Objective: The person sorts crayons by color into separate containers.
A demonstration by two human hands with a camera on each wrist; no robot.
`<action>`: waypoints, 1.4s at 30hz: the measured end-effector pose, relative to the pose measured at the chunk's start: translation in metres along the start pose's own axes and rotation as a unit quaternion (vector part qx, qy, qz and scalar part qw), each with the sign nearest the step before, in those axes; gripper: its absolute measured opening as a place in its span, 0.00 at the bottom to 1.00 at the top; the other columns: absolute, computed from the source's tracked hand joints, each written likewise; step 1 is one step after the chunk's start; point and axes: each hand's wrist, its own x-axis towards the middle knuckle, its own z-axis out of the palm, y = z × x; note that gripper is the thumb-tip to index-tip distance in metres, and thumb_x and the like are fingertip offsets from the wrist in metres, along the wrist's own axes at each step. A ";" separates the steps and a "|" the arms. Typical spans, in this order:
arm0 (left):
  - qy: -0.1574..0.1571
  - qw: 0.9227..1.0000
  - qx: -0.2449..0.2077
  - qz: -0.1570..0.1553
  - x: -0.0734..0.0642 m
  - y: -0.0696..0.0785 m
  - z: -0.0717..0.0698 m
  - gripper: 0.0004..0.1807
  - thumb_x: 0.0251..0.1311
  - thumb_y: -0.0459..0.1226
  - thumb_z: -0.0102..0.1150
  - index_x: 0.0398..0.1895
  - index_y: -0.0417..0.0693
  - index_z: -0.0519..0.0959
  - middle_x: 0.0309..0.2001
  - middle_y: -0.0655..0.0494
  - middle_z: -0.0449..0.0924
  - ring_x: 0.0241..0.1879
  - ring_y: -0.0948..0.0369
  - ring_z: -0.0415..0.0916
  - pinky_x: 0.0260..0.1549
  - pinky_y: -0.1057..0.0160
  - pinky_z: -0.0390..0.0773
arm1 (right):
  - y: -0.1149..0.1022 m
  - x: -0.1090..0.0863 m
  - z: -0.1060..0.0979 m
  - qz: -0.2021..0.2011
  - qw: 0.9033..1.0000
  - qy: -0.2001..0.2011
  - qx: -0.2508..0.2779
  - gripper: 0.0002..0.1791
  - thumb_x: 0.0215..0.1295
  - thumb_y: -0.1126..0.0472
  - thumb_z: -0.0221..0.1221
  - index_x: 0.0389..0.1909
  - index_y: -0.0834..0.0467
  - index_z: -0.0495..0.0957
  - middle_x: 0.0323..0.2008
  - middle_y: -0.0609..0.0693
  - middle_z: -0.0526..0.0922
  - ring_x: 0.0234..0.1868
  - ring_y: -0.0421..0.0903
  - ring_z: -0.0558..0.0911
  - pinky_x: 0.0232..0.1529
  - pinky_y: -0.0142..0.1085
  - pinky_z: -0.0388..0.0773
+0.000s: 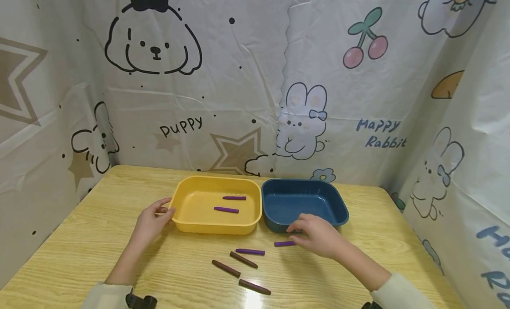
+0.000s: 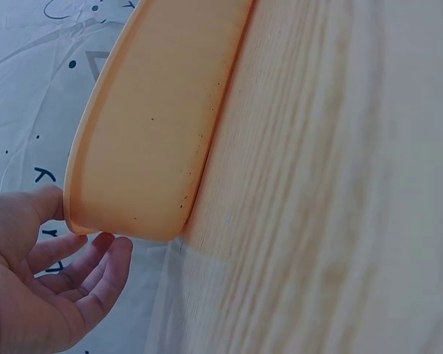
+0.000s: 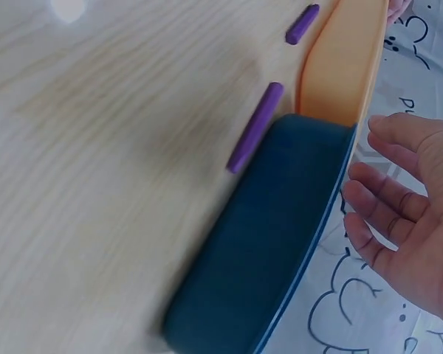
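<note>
At the left end of the yellow bin [image 1: 217, 229], my left hand [image 1: 153, 220] pinches the rim between thumb and fingers. Two purple crayons lie inside that bin, one upper [image 1: 234, 198] and one lower [image 1: 226, 210]. My right hand [image 1: 316, 236] hovers by the front of the dark blue bin [image 1: 275, 220], its fingers loosely bent and apart with nothing between them. Below it a purple crayon [image 3: 255, 127] lies on the table, partly covered by the hand in the head view. Another purple crayon [image 1: 250, 252] rests further left.
Three brown crayons lie in front of the bins: an upper one [image 1: 244, 260], a left one [image 1: 226, 268] and a lower one [image 1: 255, 287]. The bins stand side by side on the wooden table [image 1: 99, 211]. A printed curtain [image 1: 239, 79] hangs behind and at both sides.
</note>
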 end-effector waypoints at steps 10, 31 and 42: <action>0.001 1.000 0.007 0.003 0.000 0.001 -0.001 0.29 0.66 0.43 0.51 0.66 0.38 0.62 0.50 0.35 0.73 0.39 0.54 0.80 0.35 0.64 0.81 | 0.010 -0.017 0.014 0.016 1.000 -0.013 0.007 0.05 0.57 0.57 0.64 0.35 0.52 0.84 0.29 0.43 0.79 0.29 0.38 0.74 0.29 0.27 0.70; -0.002 1.000 0.004 0.004 -0.001 0.000 0.000 0.29 0.66 0.43 0.51 0.67 0.38 0.62 0.51 0.35 0.73 0.40 0.52 0.80 0.36 0.62 0.81 | 0.032 -0.027 0.050 0.061 0.997 0.036 0.005 0.08 0.54 0.62 0.65 0.36 0.55 0.82 0.28 0.43 0.77 0.28 0.35 0.71 0.30 0.29 0.71; -0.003 1.000 0.004 0.002 -0.001 -0.001 0.000 0.30 0.66 0.44 0.51 0.67 0.38 0.62 0.51 0.34 0.72 0.40 0.52 0.80 0.36 0.63 0.81 | 0.032 -0.022 0.062 0.038 0.999 0.036 -0.005 0.10 0.55 0.57 0.65 0.38 0.53 0.82 0.30 0.43 0.78 0.31 0.35 0.71 0.32 0.31 0.71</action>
